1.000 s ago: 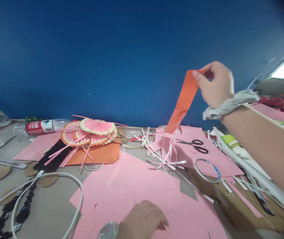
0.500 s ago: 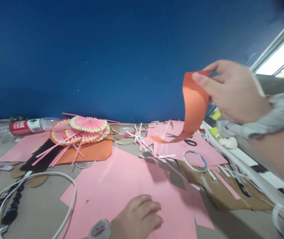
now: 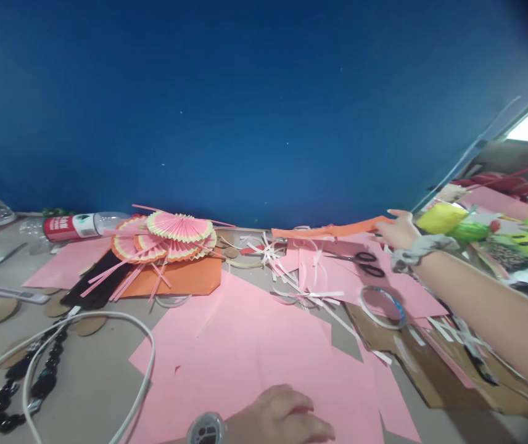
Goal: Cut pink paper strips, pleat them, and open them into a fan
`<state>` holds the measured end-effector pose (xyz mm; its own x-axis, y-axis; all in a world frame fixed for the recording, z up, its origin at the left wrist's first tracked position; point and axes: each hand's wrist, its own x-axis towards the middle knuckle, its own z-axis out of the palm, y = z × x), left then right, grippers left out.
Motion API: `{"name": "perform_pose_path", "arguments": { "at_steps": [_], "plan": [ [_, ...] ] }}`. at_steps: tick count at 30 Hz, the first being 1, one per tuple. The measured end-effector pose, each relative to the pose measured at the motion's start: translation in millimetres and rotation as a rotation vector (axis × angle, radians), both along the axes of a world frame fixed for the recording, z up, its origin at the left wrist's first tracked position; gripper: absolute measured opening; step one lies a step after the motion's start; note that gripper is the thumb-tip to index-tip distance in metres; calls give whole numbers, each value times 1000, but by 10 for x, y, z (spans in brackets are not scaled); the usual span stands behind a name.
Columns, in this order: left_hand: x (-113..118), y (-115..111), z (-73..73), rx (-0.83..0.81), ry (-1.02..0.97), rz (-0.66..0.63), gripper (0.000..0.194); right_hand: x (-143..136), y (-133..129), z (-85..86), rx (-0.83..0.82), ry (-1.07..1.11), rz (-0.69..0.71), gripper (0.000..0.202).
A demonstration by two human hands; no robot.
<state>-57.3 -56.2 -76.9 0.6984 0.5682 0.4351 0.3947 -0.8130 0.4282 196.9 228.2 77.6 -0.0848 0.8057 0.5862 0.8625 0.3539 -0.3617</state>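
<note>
At the back right, my right hand (image 3: 398, 229) pinches one end of a long orange paper strip (image 3: 329, 232), which stretches left along the foot of the blue wall. My left hand (image 3: 285, 416), with a watch on its wrist, rests on large pink paper (image 3: 255, 345) at the bottom middle, fingers apart and nothing held. Black-handled scissors (image 3: 368, 264) lie on more pink paper (image 3: 338, 271) below the strip. White paper curls (image 3: 271, 253) are near the strip's left end.
Pink folded paper fans (image 3: 181, 228) lie on orange paper (image 3: 176, 277) at the left. Beyond them are a bottle (image 3: 67, 227), black beads (image 3: 44, 385) and a white cable (image 3: 153, 351). A tape roll (image 3: 382, 307) and cardboard (image 3: 430, 376) lie at the right.
My right hand has moved down and toward the wall. The orange strip, hanging in a curve before, now stretches along the wall's foot. The view has shifted slightly; my left hand stays on the pink paper.
</note>
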Motion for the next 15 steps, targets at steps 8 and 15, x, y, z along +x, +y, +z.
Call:
{"name": "perform_pose_path", "arguments": {
  "at_steps": [8,15],
  "plan": [
    [-38,43,215,33,72,-57,16,-422,-606,-303,-179,-637,564,26],
    [-93,54,227,75,124,-130,21,-742,-839,-525,-247,-815,745,18]
  ]
}}
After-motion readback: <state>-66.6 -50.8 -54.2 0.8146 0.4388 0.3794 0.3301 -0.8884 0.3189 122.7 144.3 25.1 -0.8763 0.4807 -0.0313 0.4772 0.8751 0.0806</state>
